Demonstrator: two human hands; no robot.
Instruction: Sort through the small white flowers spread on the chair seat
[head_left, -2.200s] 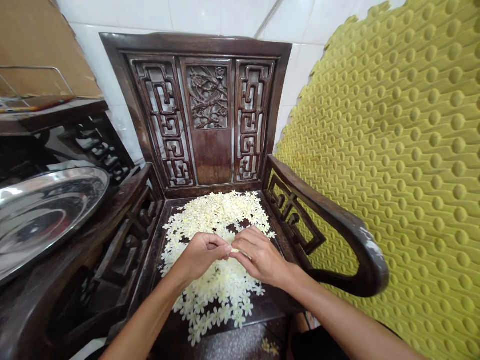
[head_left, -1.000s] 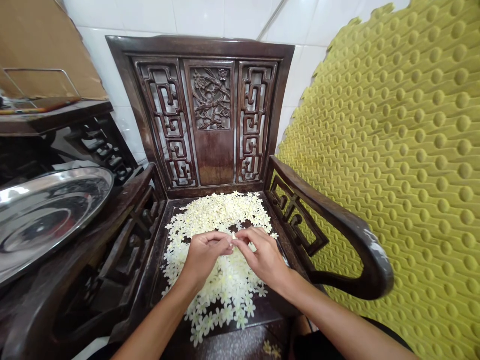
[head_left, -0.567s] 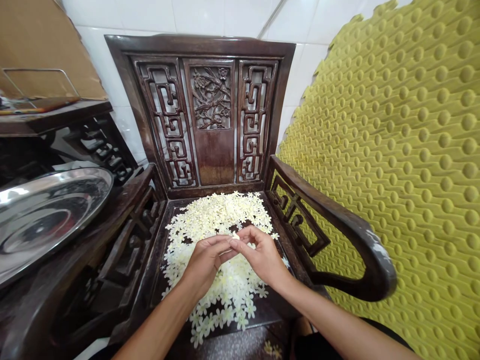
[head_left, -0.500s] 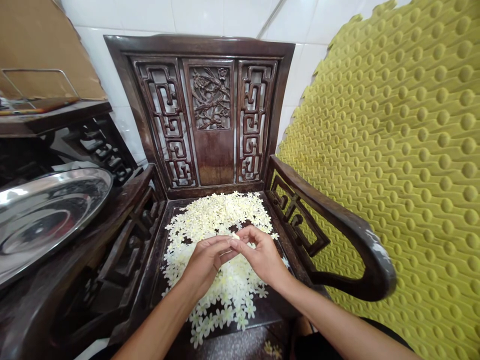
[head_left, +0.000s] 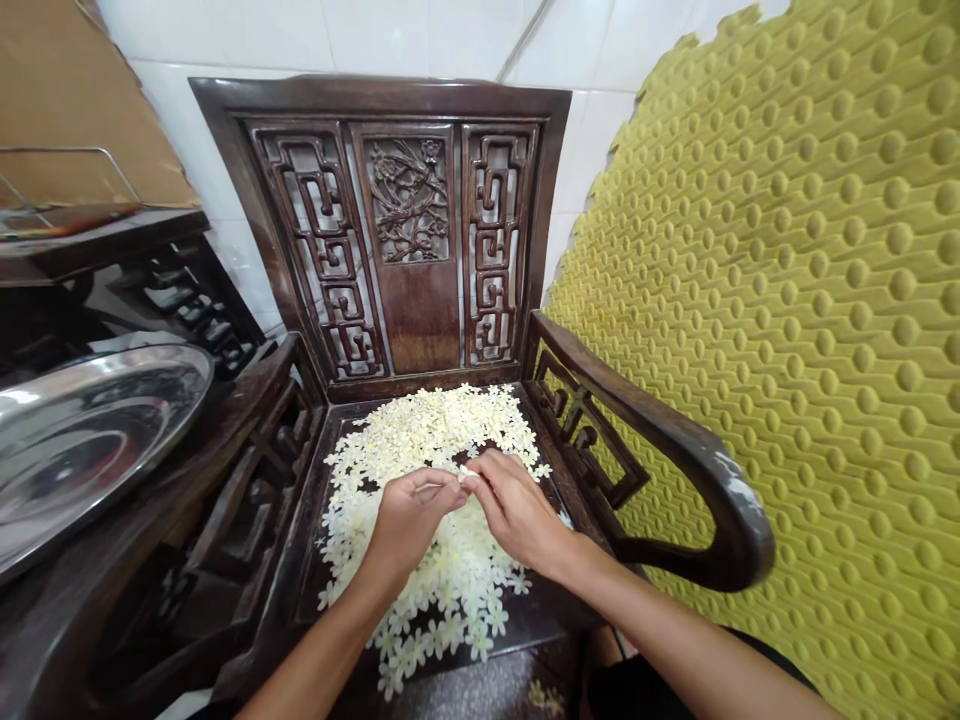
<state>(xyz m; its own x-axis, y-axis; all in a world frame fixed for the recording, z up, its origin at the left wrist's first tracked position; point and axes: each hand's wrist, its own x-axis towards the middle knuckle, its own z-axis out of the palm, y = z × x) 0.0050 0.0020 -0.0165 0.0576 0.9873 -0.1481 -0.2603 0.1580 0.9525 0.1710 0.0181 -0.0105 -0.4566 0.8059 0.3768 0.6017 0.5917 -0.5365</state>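
Above the chair seat, my left hand point(head_left: 409, 518) and my right hand point(head_left: 519, 512) meet at the fingertips. Both are closed in a pinch around a small white flower point(head_left: 464, 473), partly hidden by the fingers. Behind them, smaller cream blossoms point(head_left: 427, 425) lie heaped toward the backrest. Beneath and in front of the hands spreads a layer of open white flowers point(head_left: 465, 570) with separate petals, reaching the front edge of the dark wooden seat point(head_left: 517, 630).
The chair has a carved backrest point(head_left: 420, 315) and a curved right armrest point(head_left: 675, 430). A round metal tray point(head_left: 150, 400) rests at the left armrest. A yellow bumpy foam mat point(head_left: 810, 300) stands at the right. A few flowers point(head_left: 546, 697) lie below the seat.
The view has shifted slightly to the right. My right fingers have curled over more, and less of the small flower shows between the fingertips.
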